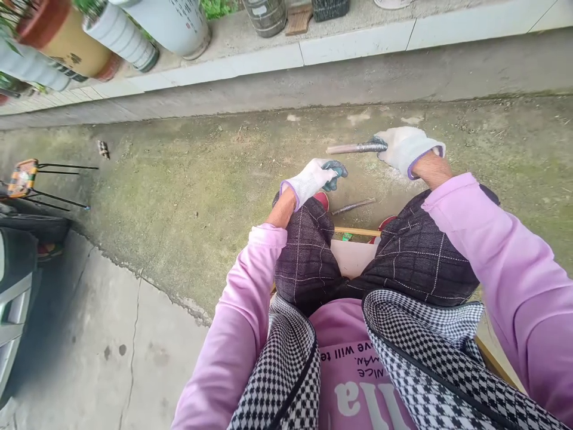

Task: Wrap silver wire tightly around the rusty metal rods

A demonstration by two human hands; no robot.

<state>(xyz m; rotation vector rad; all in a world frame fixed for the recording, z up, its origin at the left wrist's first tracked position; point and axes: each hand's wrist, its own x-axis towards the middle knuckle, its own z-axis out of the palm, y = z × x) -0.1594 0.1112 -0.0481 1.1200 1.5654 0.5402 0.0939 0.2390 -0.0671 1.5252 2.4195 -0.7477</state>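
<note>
Both my hands wear white work gloves with grey-blue coated fingers and purple cuffs. In my right hand (400, 149) is a short stick (347, 149), its bare brownish end pointing left and a silvery wrapping around the part near my fingers. My left hand (319, 178) is in front of my left knee, lower and to the left of the stick. Its fingers are curled together; whatever they may hold is hidden. A second thin wrapped stick (353, 206) lies on the ground between my feet.
I sit with a wooden-edged seat (356, 231) between my knees. Ahead runs a tiled ledge (268, 61) bearing several flower pots (174, 27) and a dark jar (266, 17). At left are a small woven stool (23, 178) and a vehicle's wheel (15, 310).
</note>
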